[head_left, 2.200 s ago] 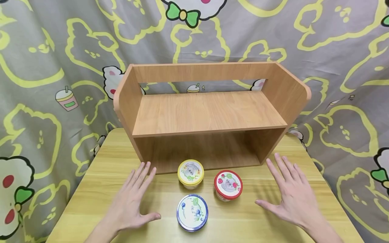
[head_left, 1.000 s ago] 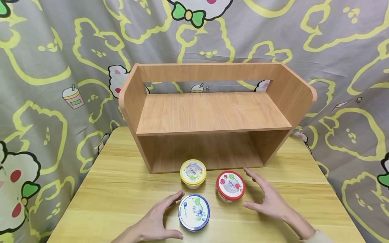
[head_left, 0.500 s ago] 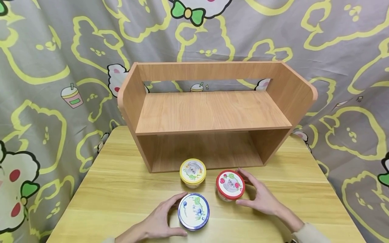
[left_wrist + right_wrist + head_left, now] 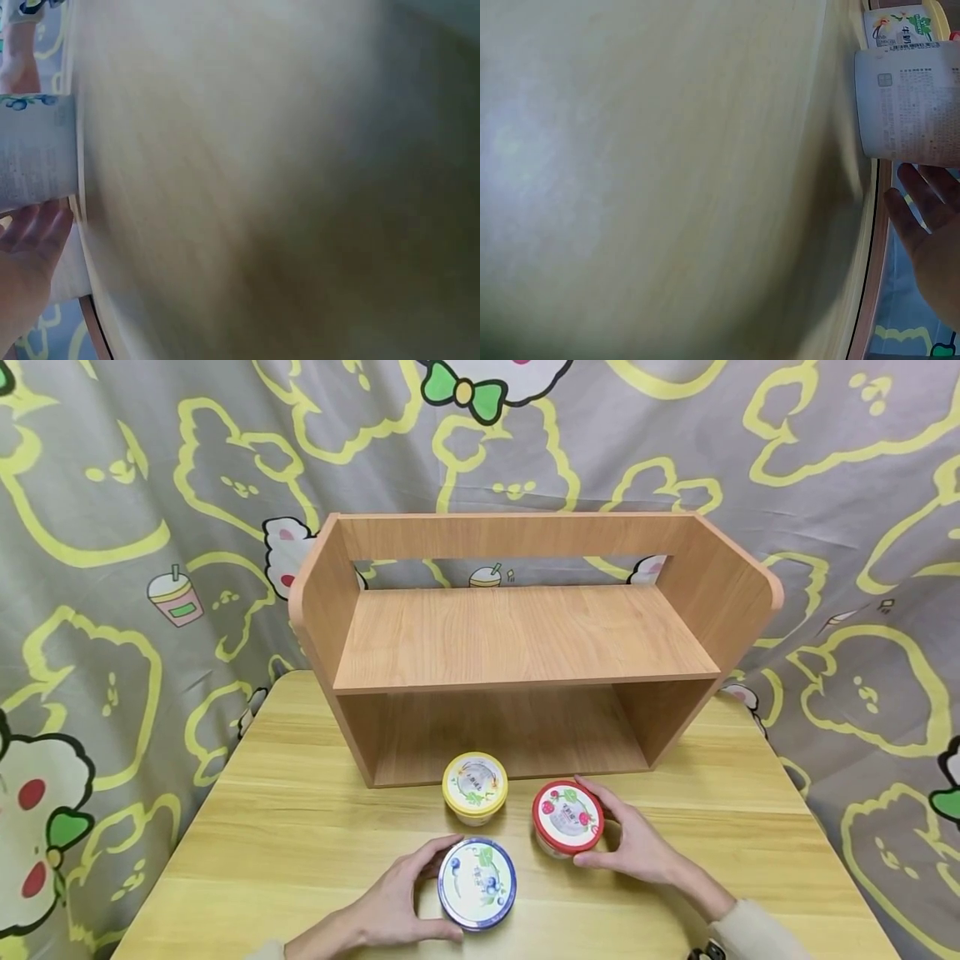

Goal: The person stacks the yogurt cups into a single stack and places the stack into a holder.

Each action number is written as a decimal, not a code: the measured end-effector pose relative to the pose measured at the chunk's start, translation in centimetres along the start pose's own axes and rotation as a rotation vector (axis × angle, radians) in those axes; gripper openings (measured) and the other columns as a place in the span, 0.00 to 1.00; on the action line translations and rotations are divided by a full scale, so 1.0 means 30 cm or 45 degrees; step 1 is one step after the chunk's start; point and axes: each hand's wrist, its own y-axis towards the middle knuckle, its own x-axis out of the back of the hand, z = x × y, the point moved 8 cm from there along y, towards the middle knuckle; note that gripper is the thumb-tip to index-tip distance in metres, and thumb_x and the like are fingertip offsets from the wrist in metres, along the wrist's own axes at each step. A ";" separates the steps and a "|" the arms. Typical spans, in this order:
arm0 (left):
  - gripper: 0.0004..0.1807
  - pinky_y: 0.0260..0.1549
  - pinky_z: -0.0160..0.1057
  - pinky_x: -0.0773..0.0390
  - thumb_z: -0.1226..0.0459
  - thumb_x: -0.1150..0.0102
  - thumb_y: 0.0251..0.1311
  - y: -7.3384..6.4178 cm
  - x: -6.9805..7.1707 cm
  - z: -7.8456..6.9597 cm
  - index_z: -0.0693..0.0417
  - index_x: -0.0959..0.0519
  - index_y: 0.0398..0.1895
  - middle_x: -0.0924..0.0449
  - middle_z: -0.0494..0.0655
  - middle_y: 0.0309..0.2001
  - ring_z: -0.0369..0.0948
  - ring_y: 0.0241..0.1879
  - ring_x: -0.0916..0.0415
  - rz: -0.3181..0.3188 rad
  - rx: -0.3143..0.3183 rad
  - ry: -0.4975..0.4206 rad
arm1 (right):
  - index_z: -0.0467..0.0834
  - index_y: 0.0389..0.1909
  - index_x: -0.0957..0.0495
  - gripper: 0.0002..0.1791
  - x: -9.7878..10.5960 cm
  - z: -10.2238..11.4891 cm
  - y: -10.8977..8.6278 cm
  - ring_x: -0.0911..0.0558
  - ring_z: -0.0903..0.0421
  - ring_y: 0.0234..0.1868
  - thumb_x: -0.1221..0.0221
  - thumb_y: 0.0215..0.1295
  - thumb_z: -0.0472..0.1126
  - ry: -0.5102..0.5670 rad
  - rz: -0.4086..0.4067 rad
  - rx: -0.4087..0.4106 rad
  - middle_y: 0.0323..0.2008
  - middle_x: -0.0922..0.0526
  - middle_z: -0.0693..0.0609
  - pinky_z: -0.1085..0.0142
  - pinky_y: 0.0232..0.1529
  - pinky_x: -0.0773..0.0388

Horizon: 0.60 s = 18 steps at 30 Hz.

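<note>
Three lidded tubs stand upright on the wooden table. My left hand curves round the left side of the blue-lidded tub, thumb in front and fingers behind; the left wrist view shows its fingers against the tub's white wall. On the right side of the red-lidded tub, my right hand curves its thumb and fingers round it. Its fingers lie close against the white wall in the right wrist view. The yellow-lidded tub stands between and behind them, untouched.
A two-tier wooden shelf stands behind the tubs, with an upper board, a lower compartment and raised side panels. The yellow-lidded tub is close to its front edge. A patterned grey curtain hangs behind and beside the table.
Both hands came in from flat, spread poses at either side to the tubs. Over the last half second the right hand moved left and closed round the red-lidded tub; the tubs stay put.
</note>
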 end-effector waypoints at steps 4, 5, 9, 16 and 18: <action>0.59 0.74 0.35 0.27 0.50 0.15 0.48 0.003 -0.002 -0.004 0.58 0.40 0.79 0.23 0.49 0.72 0.40 0.67 0.20 0.008 -0.011 -0.016 | 0.49 0.81 0.40 0.60 -0.008 0.000 0.007 0.19 0.62 0.61 0.17 0.49 0.52 0.036 0.014 -0.016 0.69 0.21 0.47 0.61 0.63 0.18; 0.58 0.74 0.35 0.27 0.50 0.15 0.48 0.003 -0.002 -0.004 0.56 0.39 0.79 0.23 0.48 0.72 0.39 0.67 0.21 0.008 -0.014 -0.017 | 0.49 0.81 0.40 0.60 -0.009 0.001 0.009 0.19 0.63 0.61 0.17 0.49 0.52 0.041 0.015 -0.010 0.69 0.21 0.48 0.61 0.63 0.17; 0.56 0.73 0.34 0.26 0.50 0.16 0.49 0.003 -0.004 -0.004 0.48 0.39 0.79 0.23 0.47 0.71 0.39 0.67 0.21 0.004 -0.025 -0.021 | 0.48 0.80 0.38 0.58 -0.010 0.003 0.013 0.19 0.64 0.61 0.17 0.48 0.50 0.062 0.010 0.001 0.68 0.20 0.49 0.62 0.62 0.17; 0.55 0.72 0.34 0.25 0.52 0.15 0.49 0.004 -0.006 -0.005 0.42 0.38 0.79 0.22 0.46 0.70 0.43 0.66 0.18 -0.007 -0.030 -0.019 | 0.47 0.78 0.36 0.57 -0.007 0.005 0.015 0.20 0.65 0.60 0.17 0.48 0.49 0.079 -0.005 0.011 0.67 0.19 0.49 0.63 0.62 0.17; 0.55 0.72 0.34 0.25 0.52 0.15 0.48 0.004 -0.005 -0.005 0.41 0.38 0.78 0.22 0.45 0.70 0.43 0.66 0.18 -0.010 -0.023 -0.019 | 0.47 0.78 0.35 0.57 -0.006 0.006 0.014 0.20 0.66 0.60 0.16 0.47 0.49 0.089 -0.012 0.011 0.67 0.19 0.49 0.64 0.62 0.17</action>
